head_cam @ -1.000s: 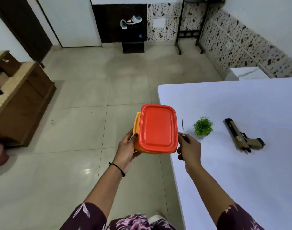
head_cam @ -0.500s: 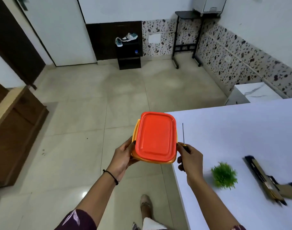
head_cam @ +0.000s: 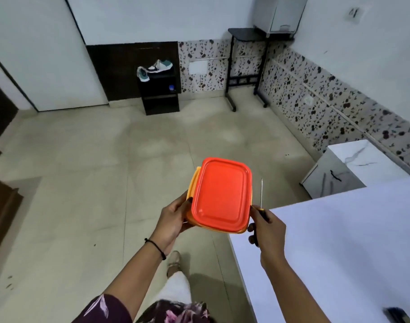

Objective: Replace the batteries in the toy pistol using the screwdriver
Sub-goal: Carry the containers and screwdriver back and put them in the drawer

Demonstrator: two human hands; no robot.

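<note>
The view has lifted and swung left since a second ago. More of the far wall and floor now shows, and the wooden furniture at the left has nearly left the picture. The table [head_cam: 339, 241] has slid down and right, so only its near corner region remains visible. The small green plant is out of sight. Of the pistol [head_cam: 396, 314], only a dark end shows at the bottom right edge. The box [head_cam: 220, 194] and the hands now sit over bare floor, beside the table corner, rather than level with the plant.
</note>
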